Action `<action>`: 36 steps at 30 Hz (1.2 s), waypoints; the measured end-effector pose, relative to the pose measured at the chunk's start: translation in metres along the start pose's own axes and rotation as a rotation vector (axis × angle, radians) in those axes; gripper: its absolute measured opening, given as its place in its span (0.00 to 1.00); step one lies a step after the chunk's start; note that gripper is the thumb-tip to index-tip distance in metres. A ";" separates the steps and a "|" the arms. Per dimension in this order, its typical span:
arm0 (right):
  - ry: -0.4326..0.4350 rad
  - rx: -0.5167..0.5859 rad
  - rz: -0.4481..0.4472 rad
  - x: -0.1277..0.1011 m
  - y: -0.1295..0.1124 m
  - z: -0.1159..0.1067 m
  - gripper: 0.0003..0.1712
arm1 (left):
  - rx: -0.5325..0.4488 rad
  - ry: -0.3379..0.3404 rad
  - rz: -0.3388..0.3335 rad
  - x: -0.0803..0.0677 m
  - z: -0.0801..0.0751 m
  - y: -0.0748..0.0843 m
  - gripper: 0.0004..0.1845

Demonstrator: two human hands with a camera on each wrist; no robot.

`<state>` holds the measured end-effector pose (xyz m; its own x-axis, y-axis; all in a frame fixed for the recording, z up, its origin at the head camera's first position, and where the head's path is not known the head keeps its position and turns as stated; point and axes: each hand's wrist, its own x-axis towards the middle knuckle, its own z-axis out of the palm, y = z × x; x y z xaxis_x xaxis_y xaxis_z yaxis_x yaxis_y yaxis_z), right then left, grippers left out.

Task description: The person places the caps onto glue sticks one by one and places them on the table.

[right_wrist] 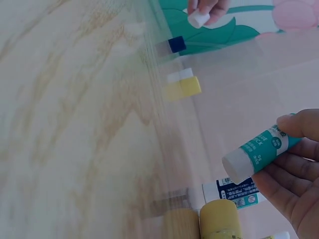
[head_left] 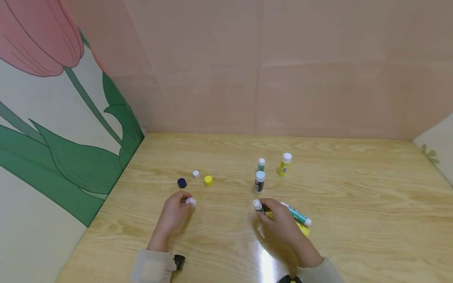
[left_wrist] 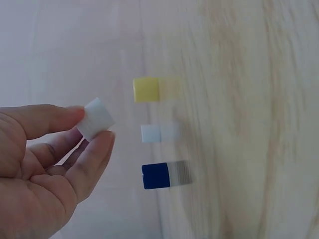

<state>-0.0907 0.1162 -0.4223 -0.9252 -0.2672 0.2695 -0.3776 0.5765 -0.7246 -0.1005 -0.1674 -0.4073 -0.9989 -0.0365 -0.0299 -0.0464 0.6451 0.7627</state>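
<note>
A small white plastic cap (head_left: 191,201) sits pinched between the thumb and fingertips of the left hand (head_left: 174,214), low over the pale wooden table (head_left: 354,204); the left wrist view shows the cap (left_wrist: 96,118) tilted and clear of the surface. The right hand (head_left: 279,220) grips a teal-labelled glue stick with a white end (head_left: 257,204), fingers curled round its body, the white end pointing toward 10 o'clock. At 12 o'clock from the left hand three loose caps stand in a short row: a dark blue cap (head_left: 182,182), a smaller white cap (head_left: 196,173) and a yellow cap (head_left: 208,180). At 12 o'clock from the right hand three sticks stand upright: a black-labelled one (head_left: 260,181), a teal one (head_left: 261,164) behind it, and a yellow one (head_left: 284,164). Just beside the right hand at 3 o'clock lie a long teal stick (head_left: 297,214) and a yellow stick (head_left: 303,229).
</note>
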 end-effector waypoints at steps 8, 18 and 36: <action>0.028 -0.021 -0.043 -0.005 0.000 -0.003 0.14 | -0.086 -0.017 0.029 -0.001 0.007 0.004 0.10; 0.041 -0.018 -0.097 -0.005 0.001 -0.005 0.12 | -0.131 -0.026 0.013 -0.002 0.012 0.007 0.11; 0.065 -0.025 -0.166 -0.006 0.006 -0.008 0.13 | -0.181 -0.044 0.037 -0.006 0.015 0.016 0.11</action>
<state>-0.0881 0.1274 -0.4237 -0.8503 -0.3102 0.4252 -0.5255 0.5478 -0.6510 -0.0958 -0.1452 -0.4049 -0.9995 0.0204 -0.0247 -0.0113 0.4975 0.8674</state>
